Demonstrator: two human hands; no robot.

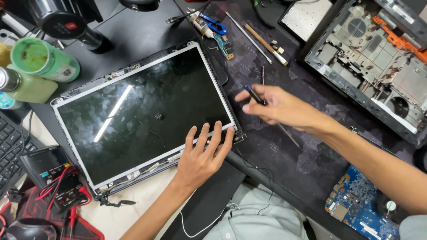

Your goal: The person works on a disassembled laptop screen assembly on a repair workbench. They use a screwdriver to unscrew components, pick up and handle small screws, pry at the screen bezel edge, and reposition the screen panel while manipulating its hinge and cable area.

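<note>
**benchrat:** Closest to the lens is the person's lap in a pale grey-green shirt, with a thin white cable trailing over it. Just past that, the left hand lies flat with fingers spread on the near right corner of the laptop screen panel, which lies face up, tilted, across the middle of the desk.

**solderfan:** And the other hand?

**benchrat:** The right hand hovers over the dark desk mat just right of the panel, thumb and fingers pinching one dark, blue-tipped screwdriver. So: two hands, one panel, one tool held.

**solderfan:** What else is lying around?

**benchrat:** One stripped laptop base shell at the far right corner, one blue motherboard at the near right edge under the right forearm. Far edge: one small green circuit strip, blue-handled pliers, two thin rods. Left edge has one green-lidded jar, one keyboard and one black meter with red leads. Nothing lies between the hands and the panel.
</note>
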